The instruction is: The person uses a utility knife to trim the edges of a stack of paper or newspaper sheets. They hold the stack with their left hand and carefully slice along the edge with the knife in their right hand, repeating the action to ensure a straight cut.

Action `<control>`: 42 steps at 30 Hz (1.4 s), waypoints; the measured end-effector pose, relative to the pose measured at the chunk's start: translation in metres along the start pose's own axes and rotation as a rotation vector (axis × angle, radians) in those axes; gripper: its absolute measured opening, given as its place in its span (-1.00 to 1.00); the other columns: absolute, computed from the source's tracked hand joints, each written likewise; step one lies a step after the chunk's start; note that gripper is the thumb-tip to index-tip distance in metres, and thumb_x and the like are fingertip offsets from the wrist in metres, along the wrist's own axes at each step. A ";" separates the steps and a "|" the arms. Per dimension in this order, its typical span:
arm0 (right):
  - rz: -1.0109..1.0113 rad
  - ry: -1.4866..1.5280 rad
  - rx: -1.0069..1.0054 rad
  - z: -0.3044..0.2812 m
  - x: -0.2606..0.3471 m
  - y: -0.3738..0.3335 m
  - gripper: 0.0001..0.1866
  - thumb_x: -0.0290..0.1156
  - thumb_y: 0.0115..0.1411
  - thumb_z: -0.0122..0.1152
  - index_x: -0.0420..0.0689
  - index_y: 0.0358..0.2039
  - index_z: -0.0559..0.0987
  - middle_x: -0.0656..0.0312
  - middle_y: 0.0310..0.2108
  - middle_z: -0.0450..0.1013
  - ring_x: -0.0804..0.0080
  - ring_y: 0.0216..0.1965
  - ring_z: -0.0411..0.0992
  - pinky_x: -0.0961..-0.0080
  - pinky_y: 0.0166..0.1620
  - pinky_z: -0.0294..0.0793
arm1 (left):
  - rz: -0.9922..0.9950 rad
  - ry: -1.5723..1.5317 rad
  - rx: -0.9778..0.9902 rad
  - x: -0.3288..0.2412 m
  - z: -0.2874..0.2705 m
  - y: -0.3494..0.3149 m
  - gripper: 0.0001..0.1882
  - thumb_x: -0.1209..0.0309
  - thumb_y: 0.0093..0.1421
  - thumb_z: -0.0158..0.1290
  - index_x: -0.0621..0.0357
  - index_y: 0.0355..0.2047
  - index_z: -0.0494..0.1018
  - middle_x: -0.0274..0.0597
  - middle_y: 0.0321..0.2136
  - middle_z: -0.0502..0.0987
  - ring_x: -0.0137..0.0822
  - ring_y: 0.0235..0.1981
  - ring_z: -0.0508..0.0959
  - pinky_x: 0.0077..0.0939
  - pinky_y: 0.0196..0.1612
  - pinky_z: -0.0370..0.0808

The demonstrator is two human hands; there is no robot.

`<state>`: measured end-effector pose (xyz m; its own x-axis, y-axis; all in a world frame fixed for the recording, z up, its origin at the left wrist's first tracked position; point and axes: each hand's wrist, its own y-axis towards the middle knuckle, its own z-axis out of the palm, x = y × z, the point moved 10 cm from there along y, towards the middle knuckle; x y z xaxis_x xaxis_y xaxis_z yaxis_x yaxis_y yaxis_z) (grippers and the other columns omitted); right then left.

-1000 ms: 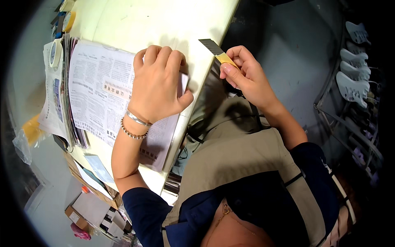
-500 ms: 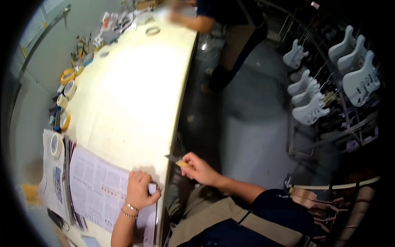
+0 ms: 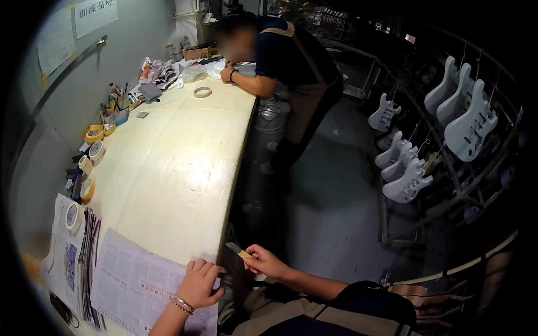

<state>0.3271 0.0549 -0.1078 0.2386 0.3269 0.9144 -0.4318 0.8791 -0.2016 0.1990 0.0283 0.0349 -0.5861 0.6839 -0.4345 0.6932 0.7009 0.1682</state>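
My left hand (image 3: 200, 284) rests on a sheet of newspaper (image 3: 129, 280) by the near right edge of the table. Its fingers lie over the paper with the thumb apart, and I see nothing held in it. Just off that edge, my right hand (image 3: 265, 263) is closed around the yellow handle of a small knife (image 3: 235, 248). The flat grey blade points up and left, towards the table, and touches nothing that I can see.
A newspaper stack (image 3: 64, 263) bearing a tape roll (image 3: 73, 217) lies left. More tape rolls (image 3: 96, 151) line the wall side of the long table (image 3: 168, 168). At its far end a person (image 3: 302, 67) leans over a white object. White guitar bodies (image 3: 471, 129) hang at right.
My view has tilted up, so the table's far end and the person there show more fully. The knife remains in my right hand; my left hand remains on the newspaper, its fingers less curled.
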 end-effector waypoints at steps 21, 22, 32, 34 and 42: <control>0.051 -0.007 0.018 0.005 -0.011 -0.003 -0.80 -0.42 0.38 0.07 -0.18 -0.06 0.33 0.27 -0.41 0.44 0.70 -0.53 0.27 0.75 -0.49 0.23 | -0.042 0.187 -0.225 0.004 -0.036 -0.038 -0.78 0.37 -0.02 0.23 0.10 -0.33 0.53 -0.21 -0.28 0.54 -0.13 -0.22 0.49 -0.17 -0.03 0.37; 0.057 -0.007 0.015 0.004 -0.012 -0.002 -0.80 -0.41 0.38 0.07 -0.18 -0.06 0.33 0.27 -0.41 0.44 0.70 -0.53 0.27 0.75 -0.50 0.23 | -0.044 0.176 -0.227 0.005 -0.037 -0.040 -0.79 0.38 -0.03 0.23 0.09 -0.36 0.52 -0.22 -0.31 0.54 -0.14 -0.23 0.49 -0.17 -0.04 0.37; 0.044 -0.020 0.026 0.021 -0.009 0.003 -0.80 -0.42 0.38 0.07 -0.18 -0.07 0.33 0.26 -0.42 0.45 0.70 -0.55 0.29 0.75 -0.49 0.25 | -0.092 0.039 -0.203 0.012 -0.041 -0.034 -0.78 0.34 -0.06 0.30 0.06 -0.43 0.50 -0.23 -0.39 0.48 -0.11 -0.31 0.44 -0.25 -0.12 0.32; 0.039 -0.055 0.043 0.024 -0.006 0.002 -0.80 -0.39 0.38 0.07 -0.16 -0.07 0.34 0.28 -0.39 0.45 0.71 -0.54 0.29 0.76 -0.48 0.25 | -0.049 -0.049 -0.202 0.016 -0.044 -0.035 -0.74 0.33 -0.08 0.34 0.04 -0.42 0.49 -0.27 -0.41 0.47 -0.16 -0.30 0.43 -0.27 -0.13 0.30; 0.018 -0.112 0.047 0.030 0.001 0.002 -0.79 -0.38 0.39 0.05 -0.18 -0.08 0.31 0.29 -0.40 0.45 0.70 -0.53 0.30 0.74 -0.44 0.28 | -0.149 -0.302 -0.259 0.047 -0.053 -0.057 -0.66 0.25 -0.32 0.46 0.04 -0.62 0.52 -0.37 -0.57 0.49 -0.26 -0.37 0.44 -0.32 -0.14 0.28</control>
<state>0.3002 0.0467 -0.0963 0.1333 0.2997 0.9447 -0.4758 0.8555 -0.2043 0.1100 0.0313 0.0518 -0.4961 0.5081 -0.7041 0.4593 0.8417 0.2838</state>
